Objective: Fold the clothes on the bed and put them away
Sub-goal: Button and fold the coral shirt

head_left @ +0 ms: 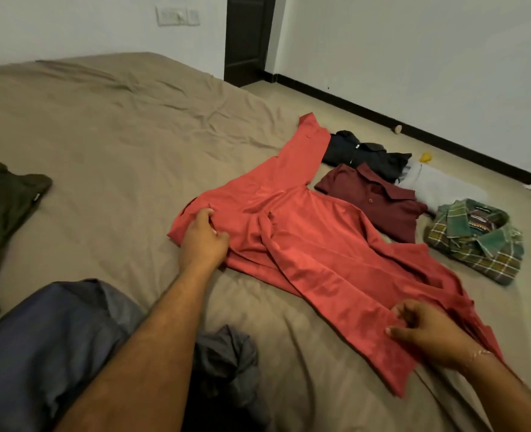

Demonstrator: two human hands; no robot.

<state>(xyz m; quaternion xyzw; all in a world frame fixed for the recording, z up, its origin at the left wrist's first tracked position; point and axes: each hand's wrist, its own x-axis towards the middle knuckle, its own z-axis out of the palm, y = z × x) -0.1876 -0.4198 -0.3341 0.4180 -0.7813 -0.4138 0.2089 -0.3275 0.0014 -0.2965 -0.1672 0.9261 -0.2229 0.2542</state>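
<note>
Red shirt spread near bed edge, both hems held

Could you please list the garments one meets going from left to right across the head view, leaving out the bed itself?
Olive garment → blue garment → dark grey garment → red shirt → plaid shirt. I leave out the maroon, black and pale grey pieces beyond the red shirt, since they overlap it across the view.
</note>
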